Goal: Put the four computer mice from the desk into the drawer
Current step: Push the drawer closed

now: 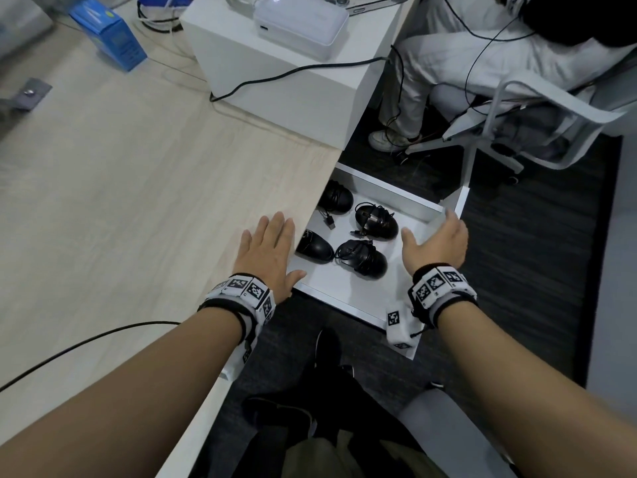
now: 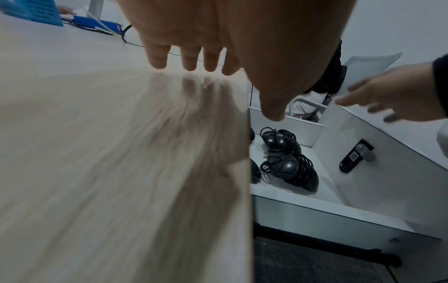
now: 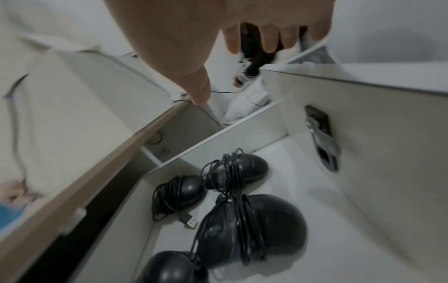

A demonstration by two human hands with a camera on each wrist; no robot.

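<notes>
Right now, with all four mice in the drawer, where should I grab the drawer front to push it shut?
Take the drawer front by its top edge, from the aisle side. The right hand is open beside it, the panel stands upright, and no handle shows in these views. Probably push toward the desk.

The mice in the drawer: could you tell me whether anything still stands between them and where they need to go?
Nothing visible does: all four mice already lie in the open drawer. Both the left hand and right hand hold nothing.
</notes>
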